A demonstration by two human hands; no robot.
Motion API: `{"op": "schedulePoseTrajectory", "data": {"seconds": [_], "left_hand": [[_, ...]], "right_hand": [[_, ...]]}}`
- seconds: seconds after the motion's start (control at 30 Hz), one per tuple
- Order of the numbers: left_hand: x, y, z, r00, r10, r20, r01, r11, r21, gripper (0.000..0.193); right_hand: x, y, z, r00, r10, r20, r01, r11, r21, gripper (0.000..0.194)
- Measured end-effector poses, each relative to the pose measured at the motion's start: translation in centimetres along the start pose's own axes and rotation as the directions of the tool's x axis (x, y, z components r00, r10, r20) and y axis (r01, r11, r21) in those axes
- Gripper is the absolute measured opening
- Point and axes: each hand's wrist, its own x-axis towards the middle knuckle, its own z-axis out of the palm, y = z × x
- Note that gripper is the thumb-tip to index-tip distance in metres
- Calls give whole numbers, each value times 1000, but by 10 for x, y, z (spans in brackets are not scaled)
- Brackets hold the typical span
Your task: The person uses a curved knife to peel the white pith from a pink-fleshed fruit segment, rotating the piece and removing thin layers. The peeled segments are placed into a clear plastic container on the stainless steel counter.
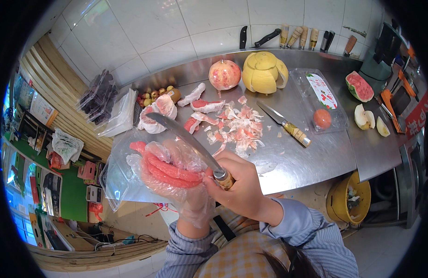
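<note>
Peeled red pomelo segments [174, 173] lie in my left hand [186, 198], which wears a clear plastic glove. My bare right hand [240, 184] grips the handle of a knife [189, 142], its blade slanting up and left over the gloved fingers. The right thumb and fingertips are close to the near end of the segments; whether they touch is hard to tell. Behind the hands, scraps of pomelo membrane [243, 127] are heaped on the steel counter [304, 163]. Several unpeeled segments [207, 106] and a larger pomelo chunk [158, 116] rest left of the heap.
A second knife [285, 123] lies right of the scraps. At the back stand a pomegranate [225, 74] and a yellow pomelo rind [264, 73]. Plastic boxes [118, 113] are stacked left; an open clear box [113, 177] overhangs the front edge. A yellow bin [349, 198] stands below right.
</note>
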Motion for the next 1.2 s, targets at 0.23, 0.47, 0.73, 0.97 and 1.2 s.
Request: {"op": "schedulePoseTrajectory", "data": {"seconds": [0.23, 0.47, 0.73, 0.97, 1.2], "left_hand": [[18, -8, -11, 999, -39, -21, 35, 988, -153, 28], [19, -6, -8, 979, -205, 3, 192, 911, -364, 34], [21, -19, -2, 968, -244, 63, 252, 923, -291, 40], [11, -32, 12, 978, -194, -70, 183, 973, -143, 29], [22, -24, -7, 678, -593, 434, 706, 362, -609, 30]], "right_hand": [[-3, -10, -8, 983, -8, 184, -38, 970, 242, 17], [45, 0, -77, 928, 373, -1, -366, 908, -204, 24], [42, 46, -71, 993, 69, -93, -100, 919, -382, 15], [38, 6, -42, 978, -171, 119, 190, 967, -167, 21], [17, -12, -64, 969, -200, 146, 246, 839, -485, 32]]}}
